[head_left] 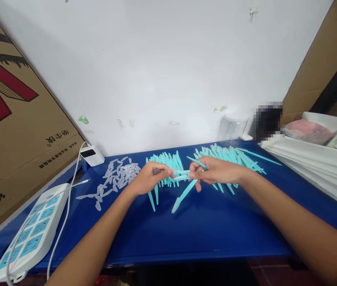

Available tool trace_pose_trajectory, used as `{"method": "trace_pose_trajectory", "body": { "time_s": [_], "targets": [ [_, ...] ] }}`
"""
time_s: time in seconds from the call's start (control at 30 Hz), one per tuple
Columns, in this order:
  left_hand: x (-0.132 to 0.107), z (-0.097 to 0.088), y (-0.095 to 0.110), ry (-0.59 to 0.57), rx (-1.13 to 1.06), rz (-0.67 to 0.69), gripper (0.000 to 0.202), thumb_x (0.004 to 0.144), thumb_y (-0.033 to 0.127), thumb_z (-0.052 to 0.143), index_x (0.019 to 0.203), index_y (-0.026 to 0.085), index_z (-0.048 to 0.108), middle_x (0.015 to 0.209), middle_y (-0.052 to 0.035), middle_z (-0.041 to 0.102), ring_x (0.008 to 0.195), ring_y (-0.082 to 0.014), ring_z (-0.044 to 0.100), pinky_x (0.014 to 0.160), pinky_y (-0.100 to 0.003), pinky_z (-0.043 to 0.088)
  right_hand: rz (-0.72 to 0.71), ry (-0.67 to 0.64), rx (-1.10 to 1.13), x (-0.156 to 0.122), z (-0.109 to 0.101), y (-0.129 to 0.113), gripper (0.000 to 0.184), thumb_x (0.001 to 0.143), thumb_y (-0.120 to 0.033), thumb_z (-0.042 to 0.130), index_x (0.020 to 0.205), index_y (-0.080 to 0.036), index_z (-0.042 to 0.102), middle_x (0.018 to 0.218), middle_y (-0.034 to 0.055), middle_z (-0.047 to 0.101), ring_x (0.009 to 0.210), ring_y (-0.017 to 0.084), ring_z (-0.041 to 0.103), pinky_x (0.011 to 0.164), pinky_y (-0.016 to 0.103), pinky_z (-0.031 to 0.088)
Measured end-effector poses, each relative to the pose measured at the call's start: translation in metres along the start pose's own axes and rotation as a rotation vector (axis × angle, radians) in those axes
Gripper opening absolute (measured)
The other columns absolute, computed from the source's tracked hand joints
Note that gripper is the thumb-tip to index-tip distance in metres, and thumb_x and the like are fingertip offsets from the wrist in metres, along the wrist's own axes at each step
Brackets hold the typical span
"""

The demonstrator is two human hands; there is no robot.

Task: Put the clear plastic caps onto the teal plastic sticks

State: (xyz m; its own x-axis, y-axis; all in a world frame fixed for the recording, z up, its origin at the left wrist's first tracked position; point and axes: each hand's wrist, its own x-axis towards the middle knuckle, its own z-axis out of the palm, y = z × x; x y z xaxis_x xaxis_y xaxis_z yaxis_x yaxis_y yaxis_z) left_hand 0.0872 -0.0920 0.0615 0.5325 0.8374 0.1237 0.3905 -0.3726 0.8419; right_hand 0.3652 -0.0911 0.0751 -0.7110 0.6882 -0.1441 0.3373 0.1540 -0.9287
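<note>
Over the middle of the table, my left hand (148, 178) pinches the tip end of a slim turquoise eyebrow razor (181, 177); a small clear cap seems to be at its fingertips, too small to make out surely. My right hand (220, 169) grips the other end of that razor. It also holds a second razor (183, 197) slanting down and a third (196, 161) pointing up left. Behind my hands lies a row of turquoise razors (168, 159). Another pile of razors (216, 151) is partly hidden by my right hand. Translucent caps (123, 174) are scattered left of my left hand.
A white power strip (34, 234) with cables and a small white device (92, 155) are at the left, beside a large cardboard box (22, 103). A clear jar (233, 127) stands against the wall. White packaging sheets (311, 167) are stacked at the right on the blue table (204, 234).
</note>
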Motion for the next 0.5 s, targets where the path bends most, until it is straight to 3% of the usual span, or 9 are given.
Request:
{"method": "trace_pose_trajectory", "body": {
  "time_s": [0.5],
  "targets": [
    [0.0015, -0.003, -0.003, -0.025, 0.021, 0.029, 0.046, 0.097, 0.055, 0.061, 0.088, 0.015, 0.083, 0.054, 0.0016, 0.044, 0.051, -0.0095, 0.028, 0.05, -0.024, 0.022, 0.007, 0.007, -0.032, 0.0007, -0.0023, 0.0035, 0.044, 0.087, -0.063, 0.073, 0.086, -0.02, 0.062, 0.076, 0.0055, 0.076, 0.051, 0.01, 0.037, 0.047, 0.027, 0.027]
  ]
}}
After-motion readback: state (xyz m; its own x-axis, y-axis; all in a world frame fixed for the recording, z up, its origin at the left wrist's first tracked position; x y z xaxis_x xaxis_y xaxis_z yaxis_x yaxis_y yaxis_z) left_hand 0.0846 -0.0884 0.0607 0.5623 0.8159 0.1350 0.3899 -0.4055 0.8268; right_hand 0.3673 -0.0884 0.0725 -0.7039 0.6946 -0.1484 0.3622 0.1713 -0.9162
